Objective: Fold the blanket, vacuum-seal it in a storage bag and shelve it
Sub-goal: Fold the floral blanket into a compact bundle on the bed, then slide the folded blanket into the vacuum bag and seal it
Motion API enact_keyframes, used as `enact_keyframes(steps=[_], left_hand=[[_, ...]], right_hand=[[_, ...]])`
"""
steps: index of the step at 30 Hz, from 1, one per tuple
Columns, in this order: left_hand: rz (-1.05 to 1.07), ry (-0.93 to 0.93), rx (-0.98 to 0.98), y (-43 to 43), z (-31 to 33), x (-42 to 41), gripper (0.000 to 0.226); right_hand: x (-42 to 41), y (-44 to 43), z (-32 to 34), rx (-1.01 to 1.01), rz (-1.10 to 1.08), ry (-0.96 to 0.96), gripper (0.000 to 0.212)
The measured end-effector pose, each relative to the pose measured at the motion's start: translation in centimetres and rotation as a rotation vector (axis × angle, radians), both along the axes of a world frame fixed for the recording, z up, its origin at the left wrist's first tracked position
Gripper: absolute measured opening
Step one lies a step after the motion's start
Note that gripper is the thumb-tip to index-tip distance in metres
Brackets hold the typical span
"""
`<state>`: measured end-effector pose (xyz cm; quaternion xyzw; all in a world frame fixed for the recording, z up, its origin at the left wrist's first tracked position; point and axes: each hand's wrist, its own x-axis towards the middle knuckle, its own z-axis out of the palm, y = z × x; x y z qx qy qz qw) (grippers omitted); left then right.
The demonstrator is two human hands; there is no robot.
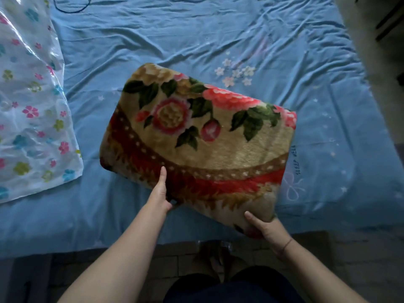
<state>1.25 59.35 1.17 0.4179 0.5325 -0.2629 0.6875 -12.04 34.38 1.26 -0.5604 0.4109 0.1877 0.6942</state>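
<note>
While both hands grip its near edge, the folded blanket (196, 136) sits in front of the person as a thick, rounded rectangle, turned at a slant. The left hand (160, 194) holds the near-left part of that edge: its thumb lies straight along the top of the plush, and its fingers curl underneath, out of sight. The right hand (265, 229) clasps the near-right corner the same way, thumb on top and fingers hidden below. A thin band (285, 244) circles the right wrist.

The blanket is cream plush with pink and red flowers, green leaves, and a red band dotted with white. It is above the near half of the bed (153, 40), and its near corner reaches past the mattress edge. Whether its far side rests on the sheet or is lifted clear cannot be told.

The bed wears a wrinkled blue sheet printed with small white blossoms (236, 73), pale stars, a bow outline and the words "SLEEP WELL" (296, 159), which lie just beside the blanket's right edge. To the left, apart from the blanket, the storage bag (28, 106) lies flat on the sheet, clear crinkled plastic scattered with coloured flowers. A dark cable (72, 8) loops on the sheet at the far left.

Below the mattress edge the floor (328, 259) shows dim rectangular tiles, and the person's dark clothing fills the bottom of the view. A pale wall rises beyond the bed's right side.
</note>
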Motion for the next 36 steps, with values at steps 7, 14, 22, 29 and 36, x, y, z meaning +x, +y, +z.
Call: enact_keyframes(steps=[7, 14, 22, 29, 36], left_hand=[[-0.045, 0.085, 0.076, -2.4, 0.5, -5.0, 0.095], [-0.215, 0.092, 0.522, -2.2, -0.6, -5.9, 0.117], [-1.378, -0.329, 1.159, -1.8, 0.3, 0.2, 0.076], [-1.447, -0.403, 0.954, 1.0, 0.7, 2.9, 0.069], [-1.269, -0.456, 1.251, 10.9, 1.3, 2.5, 0.064]], right_hand=[[-4.7, -3.5, 2.5, -0.027, 0.057, 0.091, 0.046], [-3.8, -7.4, 4.0, -0.725, 0.668, 0.127, 0.148], [12.9, 0.4, 1.7, -1.315, 1.086, -0.38, 0.087], [19.4, 1.7, 0.2, -1.233, 1.337, 0.006, 0.077], [22.1, 2.7, 2.2, -1.184, 1.261, 0.145, 0.071]])
